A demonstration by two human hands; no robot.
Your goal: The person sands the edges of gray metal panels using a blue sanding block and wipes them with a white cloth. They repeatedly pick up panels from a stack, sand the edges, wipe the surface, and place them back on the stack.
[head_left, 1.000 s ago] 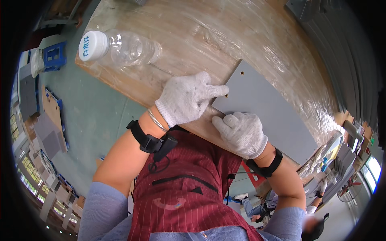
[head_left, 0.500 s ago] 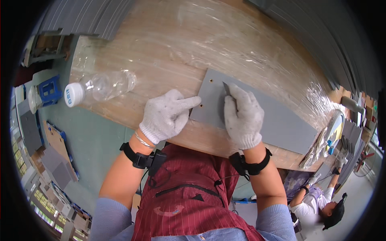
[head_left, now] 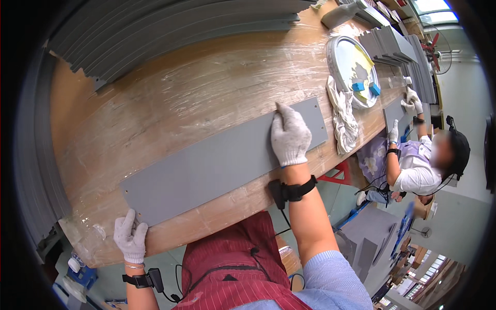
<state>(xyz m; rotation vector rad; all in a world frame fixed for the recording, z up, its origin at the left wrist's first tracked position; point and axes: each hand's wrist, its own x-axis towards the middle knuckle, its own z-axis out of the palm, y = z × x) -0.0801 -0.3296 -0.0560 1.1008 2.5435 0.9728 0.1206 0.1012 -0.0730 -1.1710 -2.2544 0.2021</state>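
Note:
A long grey flat panel point(head_left: 217, 163) lies across the plastic-wrapped wooden table point(head_left: 170, 98), running from lower left to upper right. My left hand point(head_left: 130, 236), in a white knit glove, rests on the panel's lower left corner at the table's near edge. My right hand point(head_left: 289, 135), also gloved, lies flat on the panel near its right end, fingers pointing away from me. Neither hand grips anything. Black bands sit on both wrists.
A stack of grey panels point(head_left: 170, 26) fills the table's far left. To the right lie a white rag point(head_left: 342, 116), a round metal tray point(head_left: 352, 70) with small blue blocks, and more grey panels point(head_left: 395, 44). Another person point(head_left: 421, 160) works at the right.
The view has swung right, and the plastic bottle has left the picture. My hands have spread apart: left hand now at the panel's left corner, right hand near its right end.

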